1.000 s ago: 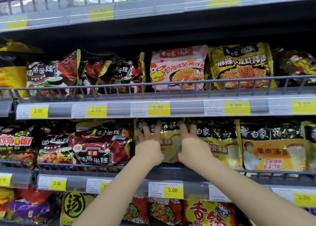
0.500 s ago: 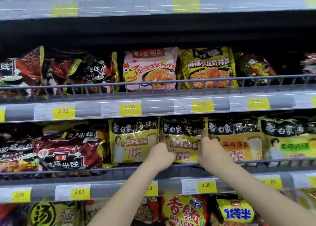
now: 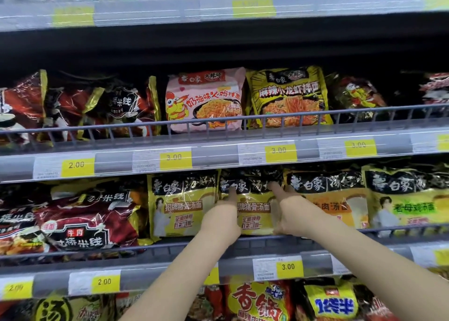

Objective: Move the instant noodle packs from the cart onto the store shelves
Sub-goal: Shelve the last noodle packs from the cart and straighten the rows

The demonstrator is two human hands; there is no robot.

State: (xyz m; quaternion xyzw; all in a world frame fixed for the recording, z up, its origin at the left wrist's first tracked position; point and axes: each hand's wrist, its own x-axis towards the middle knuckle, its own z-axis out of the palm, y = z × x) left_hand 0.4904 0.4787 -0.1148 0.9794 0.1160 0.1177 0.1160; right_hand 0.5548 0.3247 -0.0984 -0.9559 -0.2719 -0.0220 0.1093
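Middle shelf (image 3: 243, 244): yellow pack (image 3: 252, 199) upright behind the rail, between our hands. Left hand (image 3: 222, 223) presses its left edge, forefinger straight. Right hand (image 3: 291, 213) presses its right edge, fingers extended.

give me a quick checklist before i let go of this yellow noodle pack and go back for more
1. Yellow noodle pack upright, front facing out: ok.
2. Its lower edge behind the wire rail: ok.
3. Left hand and right hand with straight fingers on the pack, ready to lift off: ok.
4. Matches the same yellow pack on its left: ok.
5. Sits above the 3.00 price tag: ok.
6. Packs left in the cart: cannot tell, cart out of view.
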